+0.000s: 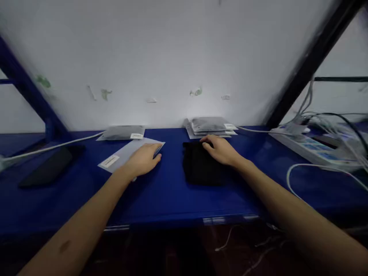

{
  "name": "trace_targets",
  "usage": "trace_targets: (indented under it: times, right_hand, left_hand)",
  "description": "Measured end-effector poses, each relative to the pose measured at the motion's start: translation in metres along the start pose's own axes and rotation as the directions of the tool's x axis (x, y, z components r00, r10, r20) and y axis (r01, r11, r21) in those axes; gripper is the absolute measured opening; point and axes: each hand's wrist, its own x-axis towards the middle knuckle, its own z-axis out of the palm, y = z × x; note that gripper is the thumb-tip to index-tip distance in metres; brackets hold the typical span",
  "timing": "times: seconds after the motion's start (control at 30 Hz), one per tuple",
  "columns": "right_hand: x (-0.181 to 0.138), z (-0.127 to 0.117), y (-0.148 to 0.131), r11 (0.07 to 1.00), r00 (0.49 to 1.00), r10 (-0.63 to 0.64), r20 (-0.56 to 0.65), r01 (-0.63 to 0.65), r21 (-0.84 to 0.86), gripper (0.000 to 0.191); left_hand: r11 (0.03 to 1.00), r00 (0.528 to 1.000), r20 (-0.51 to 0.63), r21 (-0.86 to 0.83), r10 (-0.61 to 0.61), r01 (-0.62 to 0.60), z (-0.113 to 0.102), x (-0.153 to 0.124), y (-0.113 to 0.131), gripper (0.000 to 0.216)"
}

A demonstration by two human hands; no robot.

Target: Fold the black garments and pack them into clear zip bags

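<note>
My left hand (144,158) is on a flat, pale frosted plastic bag (128,152) with a white label, its fingers curled at the bag's right end. The palm covers part of the bag, and a small pale bit shows under the wrist. To the right lies a folded black cloth item (199,165), flat on the blue table (172,195). My right hand (219,148) has its fingers and thumb closed on the cloth's upper right edge. What kind of garment or cloth it is, I cannot tell.
Filled grey bags, one at back left (122,132) and a stack at back right (209,125), lie by the white wall. A dark flat object (47,168) lies left under a white cable (54,147). At right, a pale box (309,149) sits among tangled cables.
</note>
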Motion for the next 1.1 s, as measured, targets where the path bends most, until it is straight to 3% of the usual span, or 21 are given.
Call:
trace_targets:
  times: [0.43, 0.7, 0.9, 1.1]
  right_hand:
    - [-0.001, 0.003, 0.007, 0.999, 0.999, -0.032, -0.034, 0.032, -0.001, 0.024]
    - [0.001, 0.005, 0.010, 0.999, 0.999, -0.041, -0.022, 0.041, 0.008, 0.024]
    - [0.001, 0.004, 0.010, 0.999, 0.998, -0.053, -0.028, 0.054, 0.005, 0.024]
    - [0.001, 0.004, 0.009, 0.999, 0.999, -0.034, -0.018, 0.034, 0.002, 0.023]
  left_hand:
    - [0.988, 0.994, -0.075, -0.128, 0.079, -0.088, 0.005, 0.002, 0.001, 0.041]
    - [0.997, 0.994, -0.094, -0.048, 0.048, -0.053, 0.003, 0.004, -0.003, 0.034]
    - [0.993, 0.996, -0.088, -0.113, 0.022, -0.032, 0.001, 0.003, 0.000, 0.032]
    - [0.991, 0.994, -0.106, -0.131, 0.016, -0.030, 0.001, 0.003, 0.002, 0.014]
